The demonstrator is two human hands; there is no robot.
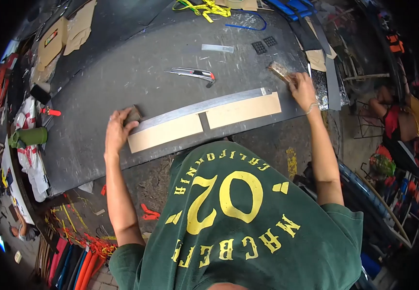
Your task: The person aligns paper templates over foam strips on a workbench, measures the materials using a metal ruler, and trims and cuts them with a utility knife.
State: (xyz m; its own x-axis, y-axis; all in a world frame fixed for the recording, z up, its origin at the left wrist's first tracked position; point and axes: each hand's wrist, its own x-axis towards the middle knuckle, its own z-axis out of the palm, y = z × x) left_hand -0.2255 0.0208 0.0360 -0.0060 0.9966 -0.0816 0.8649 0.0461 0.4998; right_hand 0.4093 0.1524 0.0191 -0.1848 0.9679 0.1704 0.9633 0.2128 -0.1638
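Observation:
My left hand [117, 129] is closed on a small dark block [133, 115] at the left end of a long metal straightedge [200, 107]. At the right, the fingers of my right hand [304, 91] grip the near end of a brown, worn-looking block [280, 72], just past the straightedge's other end. Along the near side of the straightedge lie two cream-coloured strips [166, 133] [243, 110], with a narrow dark gap between them. A snap-off utility knife [192, 73] rests beyond the straightedge, touched by neither hand.
On the dark tabletop [93, 96] are a clear plastic strip [217, 48], black pads [264, 45] and yellow webbing [204, 8]. Cardboard pieces [79, 29] and a green bottle [28, 138] sit at left. Another person [405, 116] is at far right. Orange-red scraps [149, 212] lie on the floor.

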